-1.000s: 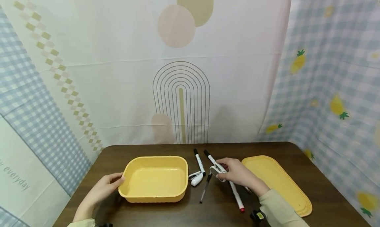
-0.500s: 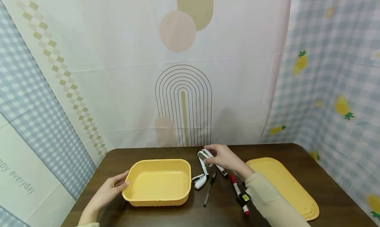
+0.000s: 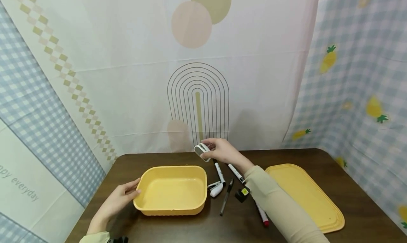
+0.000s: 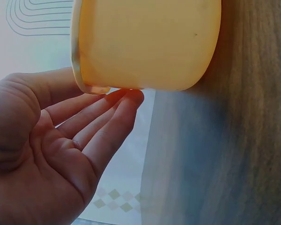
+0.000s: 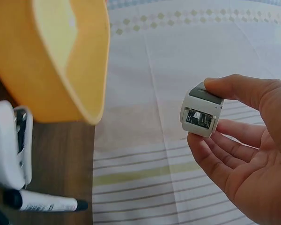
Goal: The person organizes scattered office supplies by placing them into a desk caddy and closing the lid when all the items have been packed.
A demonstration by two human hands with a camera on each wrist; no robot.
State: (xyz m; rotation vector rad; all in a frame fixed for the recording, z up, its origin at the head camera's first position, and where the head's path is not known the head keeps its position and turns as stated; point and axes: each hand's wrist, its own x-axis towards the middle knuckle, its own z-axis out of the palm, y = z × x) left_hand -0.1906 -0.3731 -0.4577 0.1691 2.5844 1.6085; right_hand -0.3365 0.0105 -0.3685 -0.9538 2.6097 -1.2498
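Observation:
In the head view my left hand (image 3: pixel 116 200) holds the left rim of a yellow plastic box (image 3: pixel 173 211). The left wrist view shows the fingers (image 4: pixel 114 129) against the box's outer wall and the thumb side at its rim. My right hand (image 3: pixel 224 153) pinches a small white-and-grey stapler (image 3: pixel 202 152) in the air, beyond the box's far right corner. Its end, with metal parts inside, faces the camera in the right wrist view. A second white stapler (image 3: pixel 217 190) lies on the table beside the box's right wall.
A marker (image 3: pixel 219 171) and a black-capped marker (image 3: pixel 236 173) lie behind a dark pen (image 3: pixel 226 197). A red-ended marker (image 3: pixel 263 216) is partly under the right sleeve. At right lies a flat yellow lid (image 3: pixel 305 197). Patterned cloth (image 3: pixel 143 94) hangs behind the table.
My right hand has lifted the small stapler and carried it left and away, from above the markers toward the box's far corner. The left hand keeps its hold on the rim.

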